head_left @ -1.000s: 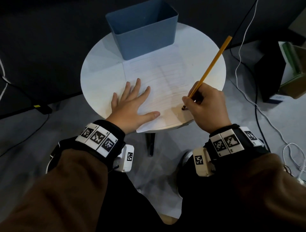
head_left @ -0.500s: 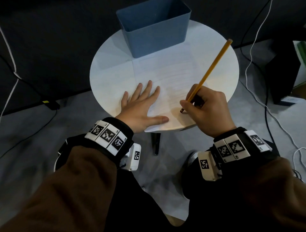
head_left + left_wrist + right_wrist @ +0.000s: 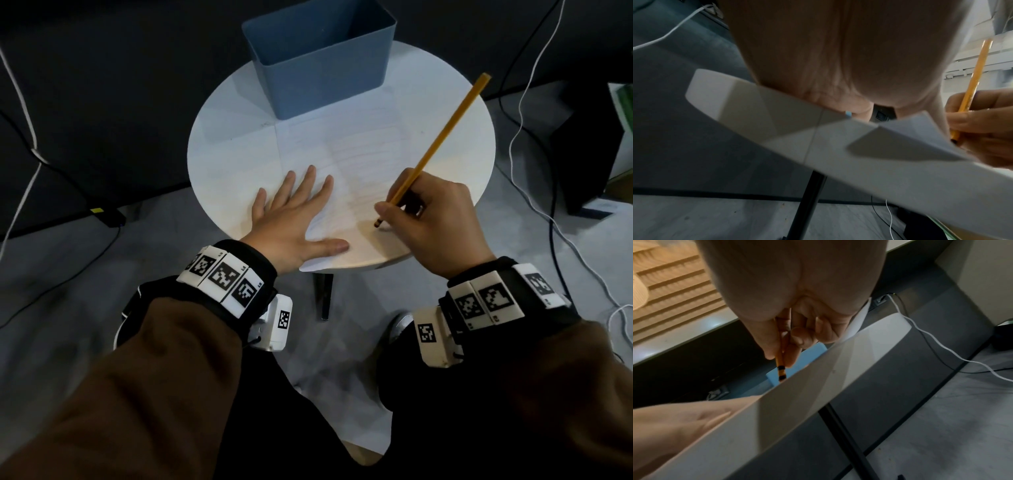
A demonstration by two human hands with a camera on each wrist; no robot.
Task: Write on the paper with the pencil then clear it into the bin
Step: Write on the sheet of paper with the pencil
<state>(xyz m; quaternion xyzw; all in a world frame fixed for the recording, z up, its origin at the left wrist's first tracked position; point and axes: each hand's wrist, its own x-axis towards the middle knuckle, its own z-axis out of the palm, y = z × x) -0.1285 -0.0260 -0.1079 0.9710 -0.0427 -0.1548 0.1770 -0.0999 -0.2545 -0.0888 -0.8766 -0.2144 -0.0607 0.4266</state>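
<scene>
Change: little movement is seen since the earlier frames; the pencil tip is kept at the near right part of the sheet and the flat hand is kept on the near left part
Left hand (image 3: 294, 219): laid flat on the paper, fingers straight and spread, thumb stretched right along the near edge; nothing is gripped
Right hand (image 3: 435, 222): curled round the pencil, which is pinched low on its shaft between thumb and fingers
Pencil (image 3: 442, 137): yellow, tilted up and away to the far right; its dark tip is set at the paper's near right part
Paper (image 3: 356, 150): lined white sheet, spread from the bin's near wall to the table's near edge, where one corner is seen overhanging
Bin (image 3: 322, 65): blue, open-topped, stood at the far side of the table, touching the paper's far edge
Table (image 3: 226, 147): round and white, on a dark leg
Floor: grey, crossed by white and black cables on both sides
</scene>
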